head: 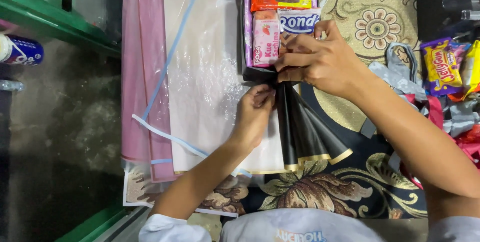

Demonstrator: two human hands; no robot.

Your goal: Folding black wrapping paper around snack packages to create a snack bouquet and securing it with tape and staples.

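Floor: dark floral-patterned carpet (350, 182), pink and white wrapping sheets (200, 72). Left hand (252, 114) and right hand (320, 59), grips pinched on gold-edged black pleated paper (305, 132) beneath snack packets (280, 17).

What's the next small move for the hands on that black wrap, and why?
Probably bind the pinched neck. The right hand clamps the gathered black gold-edged paper just below the snack packets, and the left hand pinches the same spot, while the folds fan out loose beneath. Nothing ties that gather, so letting go would likely let it spring open. Ribbons lie to the right.
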